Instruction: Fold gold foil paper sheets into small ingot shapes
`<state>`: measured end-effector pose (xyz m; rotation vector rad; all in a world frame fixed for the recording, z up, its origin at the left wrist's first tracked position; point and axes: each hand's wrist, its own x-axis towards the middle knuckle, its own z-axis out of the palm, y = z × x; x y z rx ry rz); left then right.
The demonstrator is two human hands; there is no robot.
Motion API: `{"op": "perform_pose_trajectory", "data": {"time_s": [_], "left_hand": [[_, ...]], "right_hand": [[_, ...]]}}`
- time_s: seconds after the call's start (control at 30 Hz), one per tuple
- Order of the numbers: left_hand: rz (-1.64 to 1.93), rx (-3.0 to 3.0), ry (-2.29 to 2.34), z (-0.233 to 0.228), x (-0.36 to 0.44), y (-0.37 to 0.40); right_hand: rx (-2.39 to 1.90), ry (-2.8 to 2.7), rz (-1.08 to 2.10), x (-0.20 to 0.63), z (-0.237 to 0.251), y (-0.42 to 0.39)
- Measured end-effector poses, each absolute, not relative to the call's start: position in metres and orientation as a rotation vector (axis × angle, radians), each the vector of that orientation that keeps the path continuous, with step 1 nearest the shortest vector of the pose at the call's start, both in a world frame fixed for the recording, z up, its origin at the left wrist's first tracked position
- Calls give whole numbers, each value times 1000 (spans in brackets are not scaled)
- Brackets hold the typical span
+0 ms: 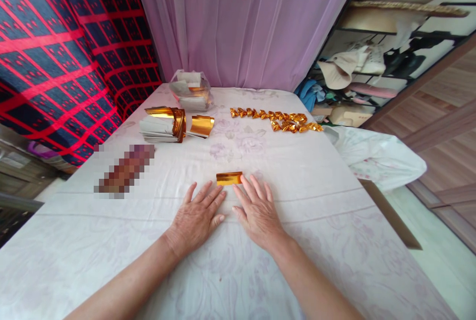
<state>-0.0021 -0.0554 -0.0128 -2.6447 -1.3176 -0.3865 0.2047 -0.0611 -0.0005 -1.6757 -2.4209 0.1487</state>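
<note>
Both hands lie flat on the white cloth [297, 221], fingers spread a little. The left hand [195, 218] and right hand [258, 211] seem to just touch the small gold paper [229, 178] with their fingertips. More gold pieces [277, 119] sit farther back.

1. You are in a home, likely a bedroom or living room: a floral bedsheet [297, 171] covers the work surface.
2. Far ahead hangs a lilac curtain [241, 23].
3. On the right, cluttered shelves [372, 62] hold hats and clothes above a wood-look floor [446, 127].
</note>
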Motion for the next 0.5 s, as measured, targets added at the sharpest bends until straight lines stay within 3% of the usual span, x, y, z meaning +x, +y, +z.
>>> {"op": "perform_pose_trajectory", "data": {"time_s": [0.5], "left_hand": [[-321,-2694,-1371,-11,-1,-57]], "right_hand": [[-1822,-2336,42,193,-8,-57]]}}
